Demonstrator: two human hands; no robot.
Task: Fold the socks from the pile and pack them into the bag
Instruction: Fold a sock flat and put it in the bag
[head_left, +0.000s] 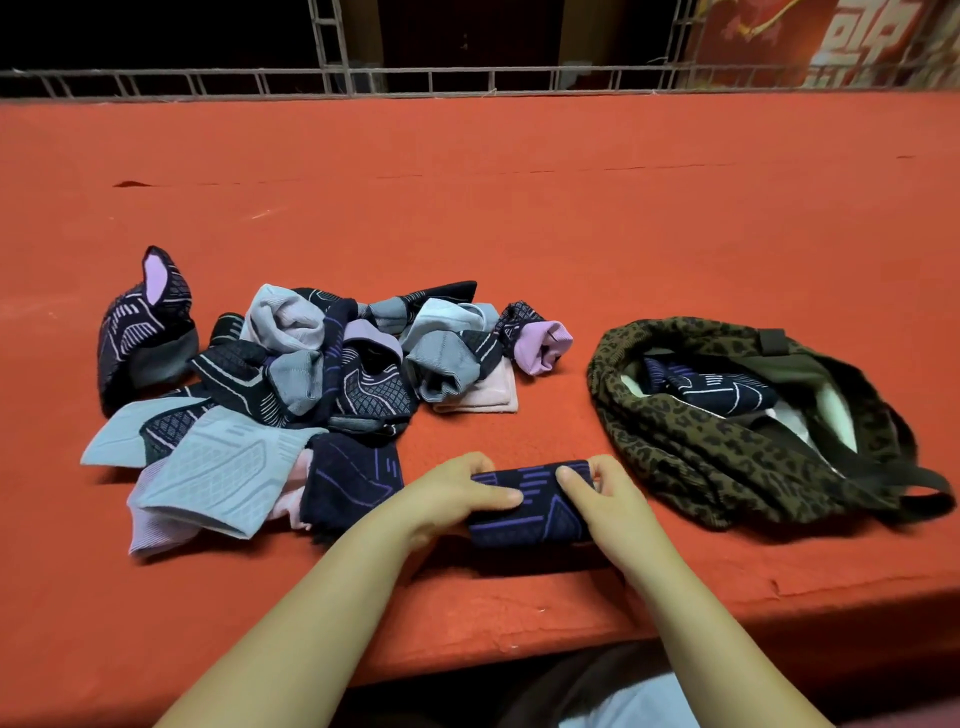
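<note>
A red cloth-covered table (519, 218) fills the view, with a metal lattice rail (332, 83) along its far edge and darkness beyond. Near the front edge, the left hand (457, 493) and the right hand (597, 493) hold a dark navy sock (530, 512) patterned with purple lines, folded into a short bundle that lies on the cloth. Each hand grips one end — thumbs lie on top, fingers curl over the far side. The bundle sits close to the table's near edge, between the pile and the bag.

Bare red cloth stretches behind the hands all the way to the rail, and a narrow strip of it separates the bundle from the things on either side.

To the right, near the bundle, a leopard-print bag (701, 447) slumps open with its dark straps (904, 493) trailing toward the right edge. Inside lies a folded navy sock (711, 389) with pale line markings, against a light lining.

To the left, the sock pile (311, 374) spreads wide — pale blue, grey, lilac and navy pieces tangled together, some rolled, some flat. One navy and lilac sock (145, 332) stands apart at the pile's far left.
</note>
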